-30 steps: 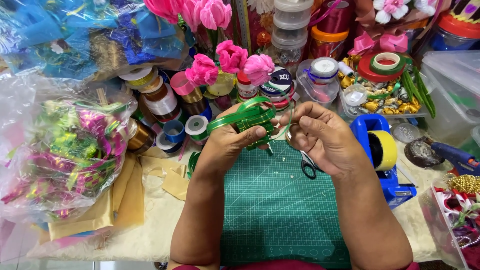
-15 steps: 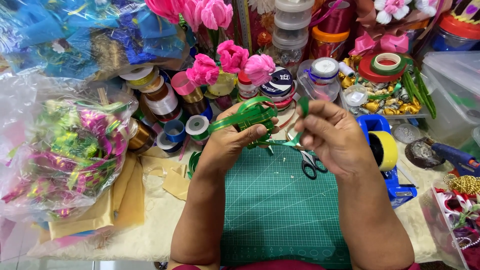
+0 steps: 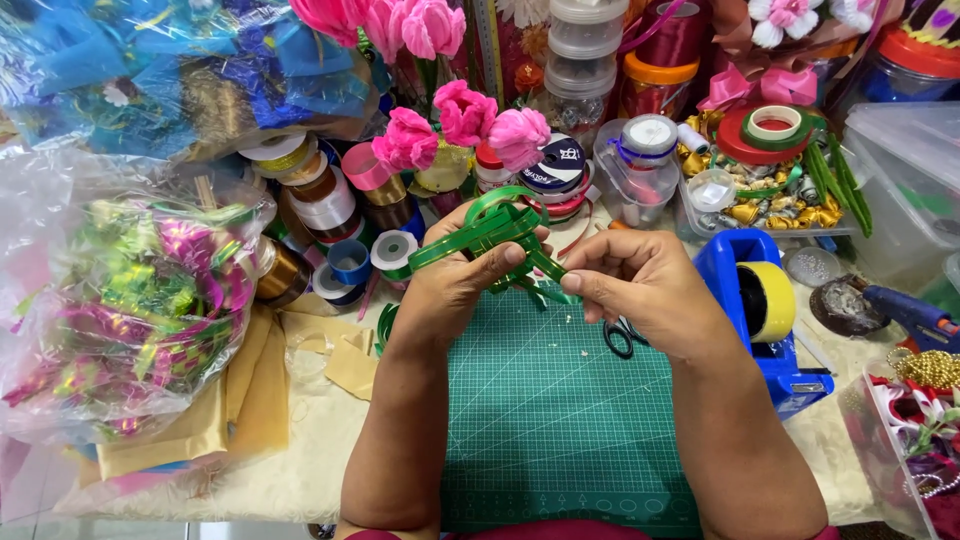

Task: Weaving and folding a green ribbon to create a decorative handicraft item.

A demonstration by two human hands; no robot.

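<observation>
My left hand (image 3: 462,278) pinches a bundle of looped shiny green ribbon (image 3: 492,226) above the far edge of a green cutting mat (image 3: 560,410). My right hand (image 3: 640,285) grips a loose end of the same ribbon just right of the loops, fingertips close to the left thumb. Black-handled scissors (image 3: 622,335) lie on the mat under my right hand, mostly hidden by it.
Ribbon spools (image 3: 330,215) crowd the back left. Pink fabric flowers (image 3: 460,125) stand behind the hands. A blue tape dispenser (image 3: 765,310) with a yellow roll sits at right, a glue gun (image 3: 905,310) beyond it. A clear bag of ribbon bows (image 3: 120,300) fills the left.
My right hand has shifted left and lower, drawing the ribbon end down toward the loops. The left hand keeps the bundle in about the same place.
</observation>
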